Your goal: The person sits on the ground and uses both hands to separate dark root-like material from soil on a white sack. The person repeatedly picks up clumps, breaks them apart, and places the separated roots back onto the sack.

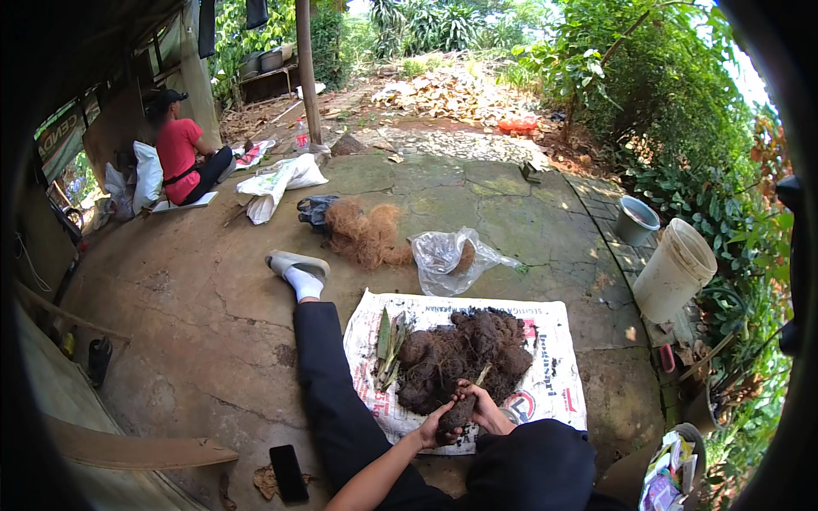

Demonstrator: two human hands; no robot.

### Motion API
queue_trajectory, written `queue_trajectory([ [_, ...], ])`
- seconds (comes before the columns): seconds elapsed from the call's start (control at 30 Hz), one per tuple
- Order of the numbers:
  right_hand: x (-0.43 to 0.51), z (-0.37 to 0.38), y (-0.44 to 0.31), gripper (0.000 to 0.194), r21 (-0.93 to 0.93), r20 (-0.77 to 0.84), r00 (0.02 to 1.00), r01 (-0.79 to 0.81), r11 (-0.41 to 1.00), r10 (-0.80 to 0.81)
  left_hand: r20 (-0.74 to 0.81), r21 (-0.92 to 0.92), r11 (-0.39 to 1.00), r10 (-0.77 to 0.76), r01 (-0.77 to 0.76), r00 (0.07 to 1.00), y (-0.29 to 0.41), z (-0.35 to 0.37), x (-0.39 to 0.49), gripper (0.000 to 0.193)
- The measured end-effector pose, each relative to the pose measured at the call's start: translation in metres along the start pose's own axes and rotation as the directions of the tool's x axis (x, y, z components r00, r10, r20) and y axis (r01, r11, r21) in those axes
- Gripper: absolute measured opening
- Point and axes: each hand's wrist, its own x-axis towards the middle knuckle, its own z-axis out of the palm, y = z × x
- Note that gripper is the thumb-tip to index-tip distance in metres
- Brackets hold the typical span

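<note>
Both my hands cup an oblong lump of dark, moist soil (457, 415) with a pale stem sticking out of its far end. My left hand (439, 427) wraps the near left side, and my right hand (484, 404) grips the right side; soil covers the fingers. Just beyond lies a heap of dark brown soil balls with fine roots (460, 354). To its left rest several cut green, strap-leaved plants (390, 351). All this lies on a flattened white woven sack (383, 305) bearing print.
Coconut fibre (364, 233) and a clear plastic bag (441, 259) lie beyond the sack. On the right stand a white bucket (671, 274) and a grey bucket (632, 220). A phone (289, 472) lies near my leg. Another person (181, 150) sits far left beside white sacks (275, 185).
</note>
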Motion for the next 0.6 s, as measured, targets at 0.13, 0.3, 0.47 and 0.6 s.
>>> queue_trajectory([
  [0.13,-0.006,0.003,-0.001,0.024,-0.068,-0.107,0.994,0.013,0.998,-0.021,-0.140,0.135,0.985,0.123,-0.104,0.982,-0.001,-0.009,0.010,0.042],
  [0.3,0.001,-0.003,0.007,0.027,-0.145,-0.251,0.964,0.050,0.988,-0.086,-0.250,0.656,0.731,0.446,-0.189,0.859,-0.003,-0.023,0.021,0.043],
  [0.47,0.015,-0.027,0.018,0.027,-0.169,-0.320,0.932,0.122,0.978,-0.171,-0.180,0.939,0.338,0.643,-0.065,0.745,-0.013,-0.024,0.022,0.056],
  [0.6,0.019,-0.039,0.026,0.033,-0.122,-0.372,0.904,0.178,0.976,-0.211,-0.218,0.943,0.333,0.640,-0.009,0.737,-0.018,-0.030,0.026,0.061],
])
